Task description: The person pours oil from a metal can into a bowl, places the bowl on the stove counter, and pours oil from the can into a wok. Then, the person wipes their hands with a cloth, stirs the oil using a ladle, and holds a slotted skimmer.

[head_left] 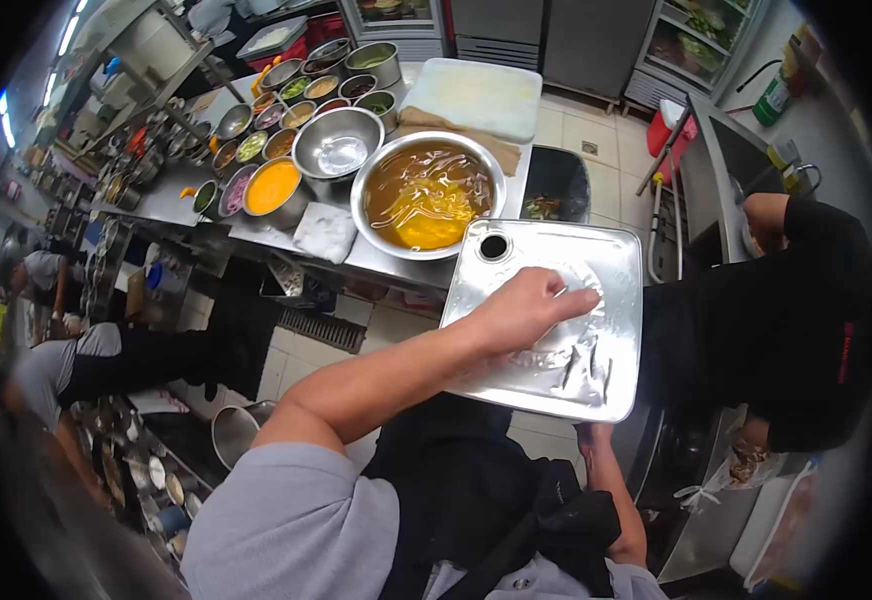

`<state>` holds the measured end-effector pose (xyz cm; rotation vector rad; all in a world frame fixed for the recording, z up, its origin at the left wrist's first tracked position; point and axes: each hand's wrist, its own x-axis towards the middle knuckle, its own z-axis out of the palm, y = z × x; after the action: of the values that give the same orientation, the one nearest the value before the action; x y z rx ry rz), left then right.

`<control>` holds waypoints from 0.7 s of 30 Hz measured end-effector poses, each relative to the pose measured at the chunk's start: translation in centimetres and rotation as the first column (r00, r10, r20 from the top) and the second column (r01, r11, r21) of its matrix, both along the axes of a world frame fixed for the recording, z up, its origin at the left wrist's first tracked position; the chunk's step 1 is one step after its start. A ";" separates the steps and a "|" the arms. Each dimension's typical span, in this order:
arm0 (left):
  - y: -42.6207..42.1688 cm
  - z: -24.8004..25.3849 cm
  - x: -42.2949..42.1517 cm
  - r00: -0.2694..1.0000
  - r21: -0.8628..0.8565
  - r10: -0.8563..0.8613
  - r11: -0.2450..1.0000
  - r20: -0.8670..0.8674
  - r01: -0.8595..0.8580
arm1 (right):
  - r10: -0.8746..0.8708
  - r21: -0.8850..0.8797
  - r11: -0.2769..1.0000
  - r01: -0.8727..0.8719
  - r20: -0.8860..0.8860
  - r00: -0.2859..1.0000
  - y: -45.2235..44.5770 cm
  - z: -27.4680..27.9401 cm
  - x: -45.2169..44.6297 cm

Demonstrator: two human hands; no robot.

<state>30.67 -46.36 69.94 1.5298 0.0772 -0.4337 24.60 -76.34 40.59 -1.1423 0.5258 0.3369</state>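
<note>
A square metal tin (611,300) is held up before me at the table's near corner. My left hand (536,310) is closed at the middle of its top face, around what seems to be its handle, mostly hidden by the fingers. The tin's round uncapped opening (494,246) lies at the corner nearest a wide steel bowl (359,192). Amber liquid (426,190) with a bright yellow patch fills that bowl; no stream from the tin is visible. Beneath the tin's near edge, my right hand (599,437) shows only in part, its fingers hidden.
A steel bowl (339,143), a pot of orange sauce (272,186), several small ingredient containers and a white cutting board (481,97) stand on the table. A folded white cloth (326,232) lies at its edge. A bin (559,180) is beside it. A co-worker in black (756,310) stands close right.
</note>
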 end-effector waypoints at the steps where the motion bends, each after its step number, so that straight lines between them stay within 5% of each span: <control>1: 0.0 -0.3 -1.1 1.000 0.049 -0.001 0.999 0.000 0.001 | 0.010 0.013 1.000 -0.009 -0.008 1.000 -0.2 -0.4 -0.6; 3: -0.2 -0.6 -3.7 0.999 0.055 0.039 0.998 -0.022 -0.038 | 0.037 0.199 0.980 -0.013 -0.120 0.992 -1.4 -0.7 -2.5; 6: -0.1 0.1 -7.1 0.977 0.028 0.148 0.989 -0.155 -0.146 | 0.261 0.193 0.957 -0.219 -0.228 0.938 -3.2 -6.1 -4.2; 7: 0.4 -0.4 -8.2 0.960 0.017 0.182 0.983 -0.213 -0.182 | 0.305 0.003 0.950 -0.312 -0.217 0.927 -2.3 -5.0 -5.0; 10: 2.4 -1.7 -11.3 0.899 0.014 0.291 0.953 -0.327 -0.303 | 0.410 -0.027 0.896 -0.442 -0.331 0.850 -0.5 -5.6 -5.9; 13: 5.1 -5.3 -13.9 0.756 -0.037 0.427 0.860 -0.497 -0.510 | 0.667 0.004 0.713 -0.701 -0.310 0.678 -0.9 -7.4 -5.2; 18: 10.1 -16.6 -17.8 0.622 0.102 0.523 0.806 -0.583 -0.583 | 0.703 -0.344 0.589 -0.732 -0.229 0.673 -9.9 -13.0 -5.0; 20: 12.3 -22.6 -19.8 0.564 0.296 0.597 0.790 -0.570 -0.537 | 0.647 -0.442 0.465 -0.767 -0.422 0.635 -14.6 -12.4 -6.9; 21: 13.8 -25.8 -20.8 0.555 0.287 0.606 0.780 -0.570 -0.557 | 0.648 -0.335 0.593 -0.732 -0.340 0.681 -19.0 -15.5 -8.6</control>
<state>9.86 -32.59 44.18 1.2602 1.1392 -0.3895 15.96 -95.39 25.04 -1.7764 0.2885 1.0659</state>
